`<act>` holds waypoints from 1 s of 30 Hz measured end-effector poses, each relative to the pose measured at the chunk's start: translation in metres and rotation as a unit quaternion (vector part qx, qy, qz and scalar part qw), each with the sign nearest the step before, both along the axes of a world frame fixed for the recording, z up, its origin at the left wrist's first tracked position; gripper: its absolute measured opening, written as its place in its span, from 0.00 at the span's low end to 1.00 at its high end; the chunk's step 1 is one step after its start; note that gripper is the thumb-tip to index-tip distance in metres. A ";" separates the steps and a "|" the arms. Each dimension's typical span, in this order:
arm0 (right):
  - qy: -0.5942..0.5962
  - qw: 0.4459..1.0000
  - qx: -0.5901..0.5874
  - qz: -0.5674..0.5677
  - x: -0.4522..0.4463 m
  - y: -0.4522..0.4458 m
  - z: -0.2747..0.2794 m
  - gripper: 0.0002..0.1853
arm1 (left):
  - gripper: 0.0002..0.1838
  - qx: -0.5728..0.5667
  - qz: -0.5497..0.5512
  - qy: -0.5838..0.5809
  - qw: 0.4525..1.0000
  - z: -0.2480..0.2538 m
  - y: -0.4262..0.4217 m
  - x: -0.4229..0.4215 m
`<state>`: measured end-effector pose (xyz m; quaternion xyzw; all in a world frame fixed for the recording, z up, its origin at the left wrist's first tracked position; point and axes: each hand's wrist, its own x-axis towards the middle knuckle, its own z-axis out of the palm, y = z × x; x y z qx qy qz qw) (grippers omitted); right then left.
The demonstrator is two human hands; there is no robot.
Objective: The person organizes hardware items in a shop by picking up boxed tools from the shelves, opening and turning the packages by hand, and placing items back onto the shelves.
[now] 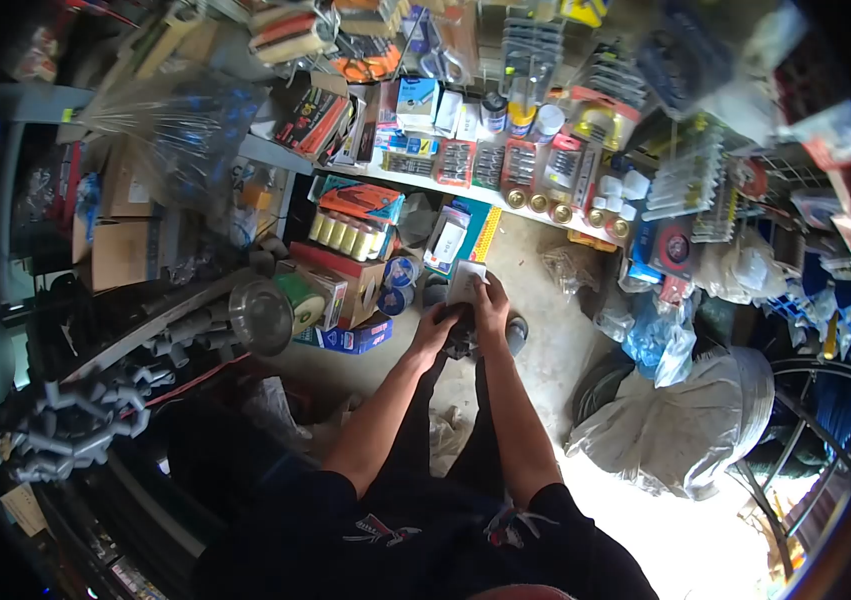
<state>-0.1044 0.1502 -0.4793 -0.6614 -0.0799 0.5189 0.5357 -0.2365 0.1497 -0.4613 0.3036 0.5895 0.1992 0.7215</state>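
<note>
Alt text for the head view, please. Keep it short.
A person's right hand holds a small pale rectangular item, with the left hand close beside it, low in front of the body. Beyond, a shelf is crowded with packaged goods; a large plastic-wrapped bundle sits to the right.

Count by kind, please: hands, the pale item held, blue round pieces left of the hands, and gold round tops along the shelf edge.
Left hand and right hand: 2
Pale item: 1
Blue round pieces: 2
Gold round tops: 5
Total: 10
</note>
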 end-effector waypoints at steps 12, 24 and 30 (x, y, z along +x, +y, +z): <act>-0.021 0.976 -0.154 0.154 -0.013 0.087 -0.219 0.33 | 0.28 0.026 -0.086 0.207 0.974 -0.233 0.092 -0.043; -0.310 0.950 -0.020 0.025 0.034 0.203 -0.195 0.23 | 0.14 0.005 -0.016 0.118 0.993 -0.178 0.051 -0.117; -0.389 0.907 -0.117 0.107 0.030 0.366 -0.172 0.49 | 0.14 -0.058 0.049 0.162 0.984 -0.152 -0.004 -0.164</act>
